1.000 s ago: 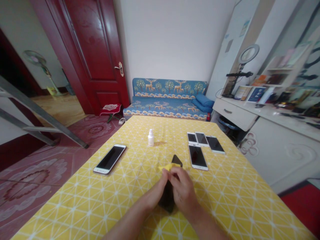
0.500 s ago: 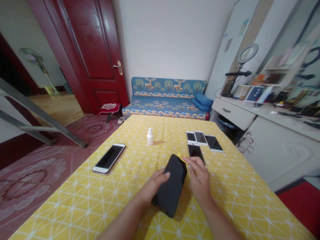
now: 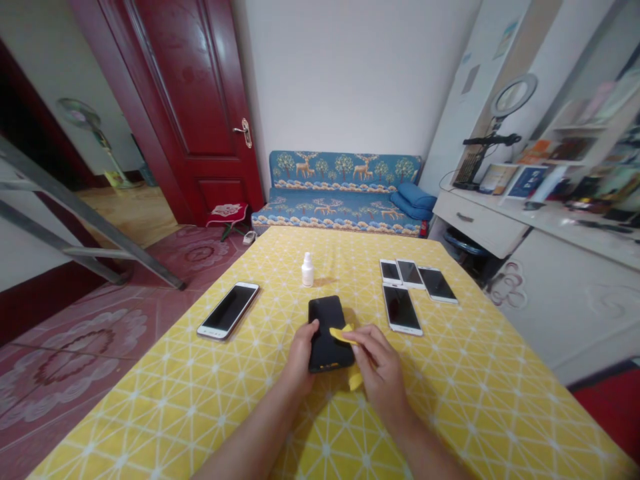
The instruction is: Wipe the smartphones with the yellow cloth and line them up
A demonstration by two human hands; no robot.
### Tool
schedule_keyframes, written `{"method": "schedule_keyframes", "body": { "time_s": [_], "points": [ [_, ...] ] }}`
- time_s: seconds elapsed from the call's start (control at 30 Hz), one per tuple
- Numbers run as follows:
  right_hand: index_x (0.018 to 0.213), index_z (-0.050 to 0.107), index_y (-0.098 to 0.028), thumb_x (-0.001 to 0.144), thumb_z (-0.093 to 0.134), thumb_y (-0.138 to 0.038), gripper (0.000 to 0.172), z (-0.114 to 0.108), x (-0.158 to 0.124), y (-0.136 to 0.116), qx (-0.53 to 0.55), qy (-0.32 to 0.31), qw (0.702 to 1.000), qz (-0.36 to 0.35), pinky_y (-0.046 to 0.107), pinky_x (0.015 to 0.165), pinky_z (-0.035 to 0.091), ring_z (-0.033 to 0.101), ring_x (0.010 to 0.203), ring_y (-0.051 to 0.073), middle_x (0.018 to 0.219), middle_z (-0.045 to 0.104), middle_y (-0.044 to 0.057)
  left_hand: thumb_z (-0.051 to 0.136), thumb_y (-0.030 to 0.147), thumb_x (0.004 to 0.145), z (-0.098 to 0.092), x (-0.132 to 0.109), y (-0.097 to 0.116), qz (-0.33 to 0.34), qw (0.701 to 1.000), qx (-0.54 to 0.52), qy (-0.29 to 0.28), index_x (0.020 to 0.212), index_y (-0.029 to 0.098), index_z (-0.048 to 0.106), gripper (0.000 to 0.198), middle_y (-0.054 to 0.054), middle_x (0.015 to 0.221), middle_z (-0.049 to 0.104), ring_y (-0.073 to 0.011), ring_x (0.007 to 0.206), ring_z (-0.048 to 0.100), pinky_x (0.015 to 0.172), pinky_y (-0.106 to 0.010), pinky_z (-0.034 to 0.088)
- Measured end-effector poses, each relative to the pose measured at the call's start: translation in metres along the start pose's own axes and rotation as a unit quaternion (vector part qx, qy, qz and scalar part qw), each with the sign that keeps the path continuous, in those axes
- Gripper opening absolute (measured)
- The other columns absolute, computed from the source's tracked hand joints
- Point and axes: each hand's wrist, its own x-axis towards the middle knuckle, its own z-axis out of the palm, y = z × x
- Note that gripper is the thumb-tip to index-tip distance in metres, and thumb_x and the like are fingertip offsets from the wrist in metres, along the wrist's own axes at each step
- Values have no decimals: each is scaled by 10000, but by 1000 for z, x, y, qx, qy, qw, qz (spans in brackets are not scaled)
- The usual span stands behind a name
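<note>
While the black phone [image 3: 325, 317] is gripped along its left edge by the left hand [image 3: 300, 353], the yellow cloth [image 3: 343, 335] is pinched between the thumb and fingers of the right hand [image 3: 377, 360], over the right part of its dark face. The black phone is held nearer than the white bottle [image 3: 307, 272] and slightly to its right. Left of the bottle, a white-framed phone [image 3: 229, 311] is laid on the patterned tablecloth [image 3: 240, 393]; to its right, three pale-edged phones [image 3: 410, 273] are lined up, with a fourth phone [image 3: 403, 310] placed nearer.
</note>
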Motion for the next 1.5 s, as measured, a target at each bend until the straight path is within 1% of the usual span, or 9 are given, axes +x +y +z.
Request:
{"method": "schedule_keyframes", "body": {
  "time_s": [0.27, 0.5, 0.7, 0.87, 0.93, 1.03, 1.13, 1.3, 1.5],
  "points": [
    [1053, 661, -229, 885, 525, -129, 238, 11, -8, -2, -35, 18, 999, -22, 272, 735, 506, 608, 886, 170, 952, 614, 59, 651, 290, 730, 0, 8, -3, 52, 993, -38, 102, 829, 173, 608, 159, 2, 667, 643, -153, 585, 599, 561, -252, 429],
    [1105, 619, -211, 850, 504, -11, 344, 26, -14, -5, -67, -20, 988, -135, 261, 770, 508, 613, 870, 154, 923, 621, 60, 677, 347, 692, 4, 3, -8, 77, 996, -44, 19, 763, 142, 598, 230, -5, 620, 624, -131, 534, 569, 523, -237, 414],
    [973, 642, -192, 777, 471, 1, 324, 19, -18, -7, -81, -138, 979, -123, 263, 664, 479, 590, 769, 155, 840, 593, 48, 702, 388, 708, 0, 3, -4, 92, 996, -12, -20, 954, 142, 617, 358, -52, 810, 696, -177, 679, 643, 656, -292, 490],
    [726, 598, -198, 745, 511, -108, 127, 4, -5, 7, -32, 6, 999, 42, 249, 556, 445, 564, 628, 148, 683, 569, 2, 700, 384, 752, -3, 9, 4, 136, 986, -5, -98, 1081, 180, 614, 397, -83, 1069, 692, -212, 923, 650, 818, -318, 494],
    [841, 620, -189, 770, 566, -198, 90, -2, 1, 15, 8, 106, 985, 137, 264, 585, 487, 610, 668, 165, 744, 632, 19, 698, 389, 758, -5, 10, 6, 114, 986, -5, -123, 1063, 171, 625, 382, -93, 1066, 693, -218, 925, 647, 814, -322, 495],
    [1053, 598, -166, 794, 620, -294, 289, -7, 4, 20, 46, 206, 961, 181, 302, 673, 536, 657, 790, 194, 905, 680, 77, 720, 387, 735, -6, 10, 6, 55, 990, -4, -132, 978, 152, 650, 346, -83, 912, 712, -204, 789, 651, 714, -299, 497],
    [1064, 599, -193, 845, 600, -244, 225, -3, -4, 9, 22, 181, 979, 94, 291, 718, 536, 651, 845, 180, 972, 665, 79, 731, 357, 726, -5, 6, 4, 38, 989, -2, -141, 946, 155, 663, 307, -55, 841, 704, -174, 734, 636, 666, -257, 479],
    [1170, 606, -257, 871, 520, -57, 369, 9, -19, -16, -41, -36, 987, -150, 275, 790, 524, 615, 922, 163, 973, 621, 57, 704, 331, 747, -1, 2, 2, 30, 981, 3, -192, 1021, 171, 682, 318, -36, 817, 697, -142, 691, 616, 625, -226, 468],
    [1299, 533, -283, 885, 499, -50, 476, 14, -14, -23, -60, -79, 973, -207, 249, 724, 535, 605, 859, 152, 942, 594, 52, 628, 516, 784, 6, -6, 5, -22, 982, 18, -186, 1086, 169, 688, 464, -79, 1020, 698, -201, 979, 624, 803, -250, 489]
  ]
}}
